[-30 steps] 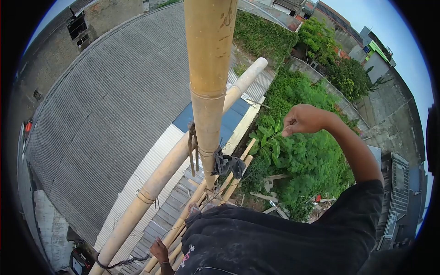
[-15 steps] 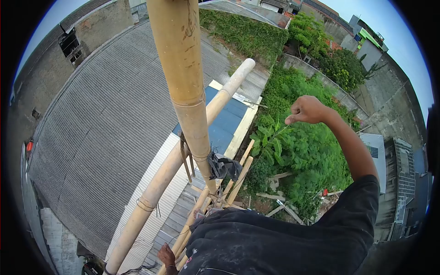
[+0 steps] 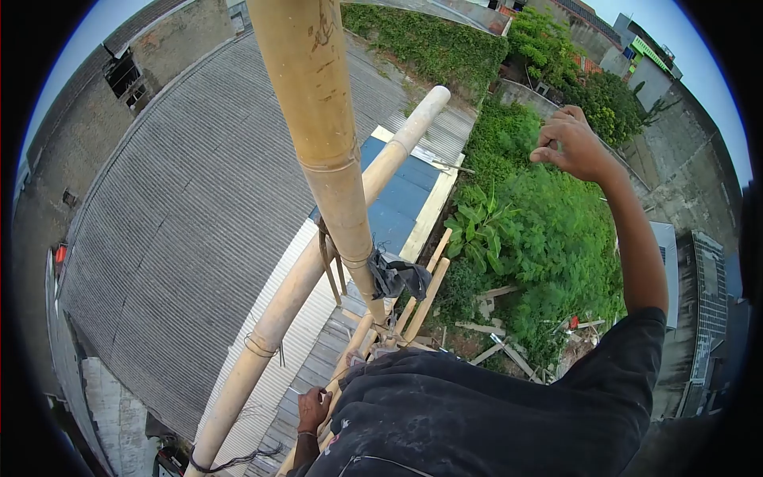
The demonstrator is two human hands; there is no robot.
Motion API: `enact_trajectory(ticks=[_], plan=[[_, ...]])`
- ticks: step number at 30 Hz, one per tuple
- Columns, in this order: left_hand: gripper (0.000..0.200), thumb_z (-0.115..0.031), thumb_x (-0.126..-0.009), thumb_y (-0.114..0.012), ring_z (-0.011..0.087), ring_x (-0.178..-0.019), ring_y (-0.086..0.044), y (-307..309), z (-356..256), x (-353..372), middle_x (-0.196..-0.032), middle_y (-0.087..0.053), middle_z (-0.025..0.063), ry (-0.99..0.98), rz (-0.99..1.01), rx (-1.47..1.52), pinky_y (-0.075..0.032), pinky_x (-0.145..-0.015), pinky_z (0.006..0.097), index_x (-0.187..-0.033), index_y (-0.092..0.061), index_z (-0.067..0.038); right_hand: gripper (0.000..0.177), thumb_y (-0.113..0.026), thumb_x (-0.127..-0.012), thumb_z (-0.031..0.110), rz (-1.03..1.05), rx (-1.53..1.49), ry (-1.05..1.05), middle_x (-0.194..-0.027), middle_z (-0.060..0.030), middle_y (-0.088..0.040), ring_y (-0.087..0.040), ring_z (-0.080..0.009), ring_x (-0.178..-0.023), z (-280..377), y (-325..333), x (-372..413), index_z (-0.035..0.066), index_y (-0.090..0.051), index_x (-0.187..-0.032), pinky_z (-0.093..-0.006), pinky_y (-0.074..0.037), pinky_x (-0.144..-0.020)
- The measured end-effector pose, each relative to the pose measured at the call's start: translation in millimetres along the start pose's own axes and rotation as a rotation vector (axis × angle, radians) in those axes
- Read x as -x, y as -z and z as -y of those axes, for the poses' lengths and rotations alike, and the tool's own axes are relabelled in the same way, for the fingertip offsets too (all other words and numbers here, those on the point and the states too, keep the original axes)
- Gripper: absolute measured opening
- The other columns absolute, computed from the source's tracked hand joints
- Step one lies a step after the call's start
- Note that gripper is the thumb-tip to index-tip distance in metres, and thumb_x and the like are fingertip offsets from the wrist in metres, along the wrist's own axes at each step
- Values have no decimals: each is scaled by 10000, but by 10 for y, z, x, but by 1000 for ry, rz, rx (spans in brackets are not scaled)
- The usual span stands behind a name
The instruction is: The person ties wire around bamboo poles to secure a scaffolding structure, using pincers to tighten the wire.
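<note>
My right hand (image 3: 574,145) is raised at the right, out over the greenery, with its fingers curled and the thumb bent in. Nothing shows in it. Low in the view, my left hand (image 3: 312,409) is beside slim bamboo poles (image 3: 340,380); its fingers are curled and whatever is inside them is hidden. In front of my body stands a thick upright bamboo pole (image 3: 322,119), crossing a slanted bamboo pole (image 3: 274,318). A rusty two-legged metal tool (image 3: 329,262) hangs where they cross. Black plastic (image 3: 400,278) is wrapped at the upright's lower part.
Far below on the left spreads a grey corrugated roof (image 3: 183,183). Blue sheets (image 3: 401,199) and a white corrugated strip (image 3: 294,322) border it. A banana plant (image 3: 481,226) and bushes grow below right, with scattered lumber (image 3: 509,354). A cable (image 3: 238,461) trails at the slanted pole's foot.
My right hand has risen and moved right, its fingers a little looser. My left hand has moved up and right along the slim poles. The view has shifted slightly.
</note>
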State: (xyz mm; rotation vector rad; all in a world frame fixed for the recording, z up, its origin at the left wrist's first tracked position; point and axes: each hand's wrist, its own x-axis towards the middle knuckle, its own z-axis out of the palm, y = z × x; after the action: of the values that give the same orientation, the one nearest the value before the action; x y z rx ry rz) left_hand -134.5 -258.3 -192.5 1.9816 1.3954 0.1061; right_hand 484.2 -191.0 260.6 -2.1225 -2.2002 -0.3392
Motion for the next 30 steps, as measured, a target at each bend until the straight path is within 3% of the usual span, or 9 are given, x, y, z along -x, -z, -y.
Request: enact_trajectory(ticks=[8,10,14,16,18,20,21,22,30], plan=[[443,-152,-807,-546,364,-1104,-559,-252,-775,-1131,-1192,-588,218,-303,402,58,-420,-979,431,-1238,-532,-48,335,-738,-738,418,-19,-156,216,-646,7,-535,-518,-182,-755,632,282,-4,108,-628,-672,-434,-294,-992],[449,-99,-832,-486,354,-1162,-530,-23,-1414,-1310,-1231,-562,229,-569,435,202,-424,-977,413,-1276,-493,-30,337,-737,-734,426,-20,-177,289,-647,11,-543,-524,-178,-761,784,283,-10,115,-632,-661,-429,-292,-993],[421,-224,-1007,-356,271,-1224,-500,696,-2812,-1258,-1279,-534,185,-528,860,1016,-370,-1025,397,-1335,-391,37,351,-727,-739,447,-1,-136,391,-673,6,-549,-529,-194,-800,908,374,-75,122,-618,-664,-453,-283,-996],[550,-373,-1021,-295,296,-1198,-514,1140,-3390,-1087,-1228,-550,216,-683,930,1057,-344,-1039,406,-1362,-339,57,364,-692,-763,484,24,-111,414,-659,14,-572,-543,-176,-804,988,436,-89,152,-628,-630,-445,-291,-974],[569,-406,-1015,-304,276,-1117,-557,1384,-3793,-990,-1176,-569,206,-791,819,1013,-372,-999,397,-1359,-351,44,377,-664,-793,486,46,-105,437,-671,5,-580,-550,-193,-823,1062,431,-89,150,-621,-629,-458,-283,-966],[433,-328,-1023,-334,232,-992,-597,1337,-3956,-1105,-1073,-605,173,-628,950,1418,-416,-938,379,-1264,-425,20,375,-643,-818,473,101,-129,457,-689,0,-582,-547,-204,-822,1183,442,-64,139,-608,-650,-461,-282,-963],[396,-276,-960,-515,147,-987,-587,1372,-4059,-1018,-1205,-573,132,-522,905,1615,-508,-761,246,-1245,-490,-3,370,-639,-823,465,93,-117,478,-697,0,-576,-545,-205,-828,1240,473,-50,137,-603,-658,-465,-280,-966],[326,-249,-962,-504,126,-823,-605,1500,-4313,-851,-1022,-629,105,-348,690,1868,-494,-616,221,-1162,-542,6,364,-636,-828,458,92,-115,496,-705,1,-571,-544,-205,-834,1289,530,-34,134,-599,-667,-469,-278,-969],[302,-234,-949,-512,162,-939,-567,1818,-4486,-998,-1084,-591,117,-825,307,963,-470,-770,304,-1187,-539,-51,260,-634,-854,378,-46,56,441,-803,-3,-524,-540,-182,-955,1465,922,94,139,-607,-756,-511,-242,-1026]])
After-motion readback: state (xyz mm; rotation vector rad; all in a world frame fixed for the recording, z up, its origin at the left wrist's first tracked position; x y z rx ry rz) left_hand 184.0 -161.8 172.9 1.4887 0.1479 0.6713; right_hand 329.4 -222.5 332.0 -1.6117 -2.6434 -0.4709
